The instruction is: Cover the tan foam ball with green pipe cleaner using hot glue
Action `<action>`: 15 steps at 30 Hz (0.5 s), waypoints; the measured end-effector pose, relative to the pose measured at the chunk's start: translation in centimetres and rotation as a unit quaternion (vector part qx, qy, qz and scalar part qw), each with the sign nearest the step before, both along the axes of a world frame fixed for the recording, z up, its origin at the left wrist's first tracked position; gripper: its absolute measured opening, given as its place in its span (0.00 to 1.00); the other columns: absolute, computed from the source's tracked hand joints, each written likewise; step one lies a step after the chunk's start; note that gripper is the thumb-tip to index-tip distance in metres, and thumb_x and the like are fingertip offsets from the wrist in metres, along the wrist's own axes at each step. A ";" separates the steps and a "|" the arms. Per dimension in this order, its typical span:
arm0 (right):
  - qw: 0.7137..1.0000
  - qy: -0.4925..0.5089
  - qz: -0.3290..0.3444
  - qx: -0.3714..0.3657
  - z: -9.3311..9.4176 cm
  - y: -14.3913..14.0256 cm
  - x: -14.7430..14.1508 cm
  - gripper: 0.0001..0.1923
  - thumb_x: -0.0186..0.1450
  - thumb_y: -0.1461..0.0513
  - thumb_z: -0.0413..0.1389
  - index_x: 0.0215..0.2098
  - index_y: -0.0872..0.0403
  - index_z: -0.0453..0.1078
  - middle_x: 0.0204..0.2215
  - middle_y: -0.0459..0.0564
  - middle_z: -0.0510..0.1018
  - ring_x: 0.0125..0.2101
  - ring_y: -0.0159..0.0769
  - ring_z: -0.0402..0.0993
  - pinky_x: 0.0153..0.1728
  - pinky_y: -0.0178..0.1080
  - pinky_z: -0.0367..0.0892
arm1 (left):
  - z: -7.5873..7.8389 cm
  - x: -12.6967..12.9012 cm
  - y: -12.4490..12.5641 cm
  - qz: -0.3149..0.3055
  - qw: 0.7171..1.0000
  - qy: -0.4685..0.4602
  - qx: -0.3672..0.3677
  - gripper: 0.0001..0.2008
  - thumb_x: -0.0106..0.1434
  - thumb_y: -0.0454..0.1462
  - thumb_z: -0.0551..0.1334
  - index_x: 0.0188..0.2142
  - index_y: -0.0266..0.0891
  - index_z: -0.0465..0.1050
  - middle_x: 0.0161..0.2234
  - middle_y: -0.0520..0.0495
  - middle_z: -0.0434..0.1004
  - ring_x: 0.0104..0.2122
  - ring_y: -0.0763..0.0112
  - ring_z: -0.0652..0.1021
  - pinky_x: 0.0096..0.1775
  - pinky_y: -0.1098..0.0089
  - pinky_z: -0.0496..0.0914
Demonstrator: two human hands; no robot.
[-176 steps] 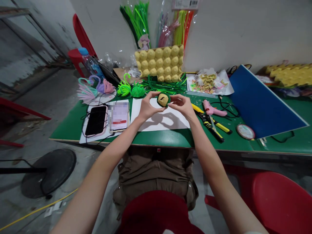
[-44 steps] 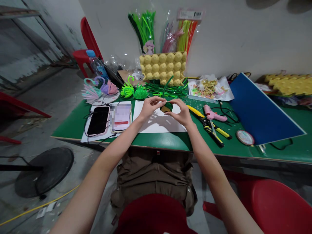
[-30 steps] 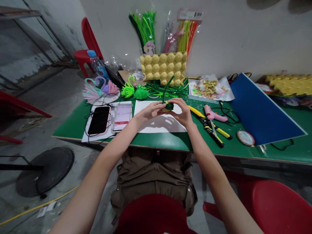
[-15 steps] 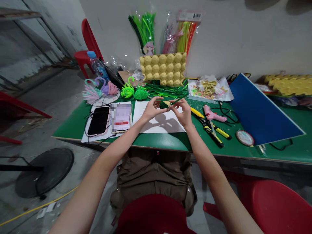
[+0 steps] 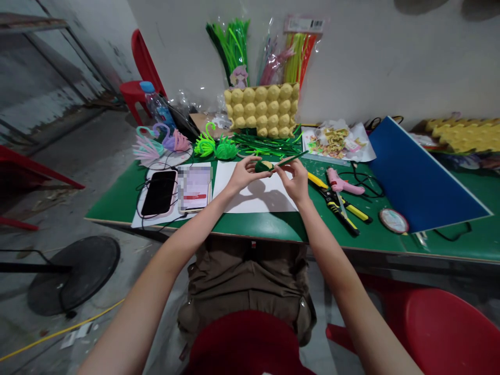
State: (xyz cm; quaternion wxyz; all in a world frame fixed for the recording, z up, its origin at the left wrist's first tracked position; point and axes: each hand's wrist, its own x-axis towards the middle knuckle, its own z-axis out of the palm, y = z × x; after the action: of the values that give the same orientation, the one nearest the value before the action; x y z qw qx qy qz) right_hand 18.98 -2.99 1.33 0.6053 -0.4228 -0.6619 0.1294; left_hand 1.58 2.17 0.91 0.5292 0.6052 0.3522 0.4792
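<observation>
My left hand [image 5: 242, 175] holds a small yellow egg-carton cup [image 5: 264, 166] partly wound in dark green pipe cleaner, above a white sheet of paper [image 5: 255, 194]. My right hand [image 5: 296, 178] pinches the free end of the green pipe cleaner [image 5: 289, 158], which sticks out to the right of the cup. Both hands hover over the green table [image 5: 273, 225], a little above the paper.
A phone [image 5: 158, 192] and a card [image 5: 194, 186] lie at the left. Yellow-handled pliers [image 5: 338, 204], a pink glue gun [image 5: 342, 183] and a blue board [image 5: 416, 179] are at the right. An egg carton [image 5: 261, 110], loose green pipe cleaners [image 5: 266, 144] and pipe-cleaner figures [image 5: 216, 148] sit behind.
The pipe cleaner's free end, upright a second ago, has swung down to the right as my right hand wound it round the cup. More green now covers the cup than 5.9 s ago.
</observation>
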 end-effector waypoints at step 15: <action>1.000 0.015 0.024 0.002 0.2 0.0 0.2 0.19 0.68 0.44 0.57 0.35 0.50 0.72 0.36 0.49 0.76 0.37 0.36 0.78 0.37 0.39 0.81 | 0.9 -0.1 -0.7 0.000 0.999 -0.018 -0.050 0.34 0.32 0.40 0.82 0.41 0.34 0.79 0.42 0.39 0.85 0.47 0.52 0.83 0.56 0.52 0.73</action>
State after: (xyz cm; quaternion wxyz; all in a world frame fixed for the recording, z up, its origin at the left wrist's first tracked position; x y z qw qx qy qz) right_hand 19.17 -3.00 1.54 0.6127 -0.4041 -0.6627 0.1488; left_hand 1.51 1.49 1.81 0.5652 0.5689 0.3663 0.4720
